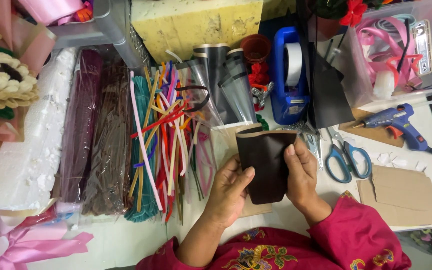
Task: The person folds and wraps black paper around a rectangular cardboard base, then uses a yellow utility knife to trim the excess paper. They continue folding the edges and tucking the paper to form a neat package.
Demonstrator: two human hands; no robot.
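- Red embroidered sleeves [356,240] fill the bottom edge, closest to the camera, one on each forearm.
- Just beyond them, the left hand [228,192] grips the lower left edge of a dark brown curved sheet [263,165], thumb pressed on its front.
- The right hand [301,175] clasps the sheet's right edge, thumb on top and fingers behind.
- The sheet is held up over the white table [126,245], bent into a pot-like curve with a pale rim at its top.
- Left of the hands lies a heap of coloured pipe cleaners [163,135], with bagged maroon and brown bundles [96,135] further left.
- Right of the hands, blue-handled scissors [346,157] lie near flat cardboard pieces [401,192].
- A blue glue gun [396,122] rests on a small board behind the scissors.
- A blue tape dispenser [288,75] stands behind the sheet, next to rolled clear film [233,85].
- A yellow foam block [196,22] sits at the far edge.
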